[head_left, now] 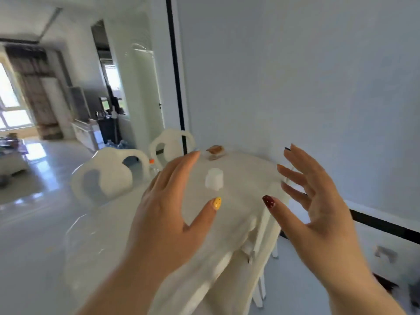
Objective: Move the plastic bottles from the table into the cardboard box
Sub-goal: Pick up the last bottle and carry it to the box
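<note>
Both my hands are raised in front of me over a white table [238, 214]. My left hand [168, 208] is open, fingers spread, palm turned right, holding nothing. My right hand [318, 205] is open too, palm turned left, empty. At the table's far left edge stands a clear plastic bottle [152, 167] with an orange cap, partly hidden behind my left hand. A small white cylinder-shaped object [214, 179] stands on the table between my hands, farther off. No cardboard box is in view.
A small brown-topped container [216, 151] sits at the table's far end by the wall. Two white chairs [106, 178] [170, 142] stand left of the table. Several bottles lie on the floor [120, 144] farther back. A white wall runs along the right.
</note>
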Demonstrator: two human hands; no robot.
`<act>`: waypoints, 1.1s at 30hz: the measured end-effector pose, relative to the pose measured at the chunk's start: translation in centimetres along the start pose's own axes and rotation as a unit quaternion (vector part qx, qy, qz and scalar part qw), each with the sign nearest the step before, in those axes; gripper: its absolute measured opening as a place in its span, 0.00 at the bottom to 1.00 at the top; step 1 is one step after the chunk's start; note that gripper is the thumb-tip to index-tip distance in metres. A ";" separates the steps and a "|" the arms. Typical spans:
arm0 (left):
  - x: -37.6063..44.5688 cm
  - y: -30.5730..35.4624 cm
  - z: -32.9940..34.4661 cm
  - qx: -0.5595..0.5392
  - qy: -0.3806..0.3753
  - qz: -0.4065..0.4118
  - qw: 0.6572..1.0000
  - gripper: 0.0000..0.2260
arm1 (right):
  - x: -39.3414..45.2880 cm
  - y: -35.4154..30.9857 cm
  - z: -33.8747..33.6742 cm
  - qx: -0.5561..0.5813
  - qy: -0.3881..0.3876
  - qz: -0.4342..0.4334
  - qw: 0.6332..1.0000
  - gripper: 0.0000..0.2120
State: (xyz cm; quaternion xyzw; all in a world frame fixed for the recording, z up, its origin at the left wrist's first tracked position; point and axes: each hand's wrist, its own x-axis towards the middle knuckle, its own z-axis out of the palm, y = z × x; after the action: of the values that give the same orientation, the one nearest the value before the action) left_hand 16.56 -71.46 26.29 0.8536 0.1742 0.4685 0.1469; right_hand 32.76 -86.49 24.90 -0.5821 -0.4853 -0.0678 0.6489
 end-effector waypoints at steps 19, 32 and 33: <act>-1.5 -26.9 -17.3 -0.064 0.061 -0.174 0.981 0.30 | 4.6 1.0 35.0 0.199 -0.118 0.038 0.972 0.36; 6.7 -48.2 -16.0 -0.372 0.003 -0.240 0.897 0.28 | 12.1 9.3 50.1 0.330 -0.011 0.201 0.922 0.29; 7.5 -50.2 -15.7 -0.378 -0.006 -0.240 0.894 0.28 | 12.5 9.8 51.1 0.321 0.000 0.209 0.924 0.28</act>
State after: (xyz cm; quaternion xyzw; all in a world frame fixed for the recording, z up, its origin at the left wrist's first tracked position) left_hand -1.02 -21.87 19.26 0.6688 0.1822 0.4444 0.5675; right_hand 17.56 -35.52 19.44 -0.4306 -0.3486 0.2290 0.8004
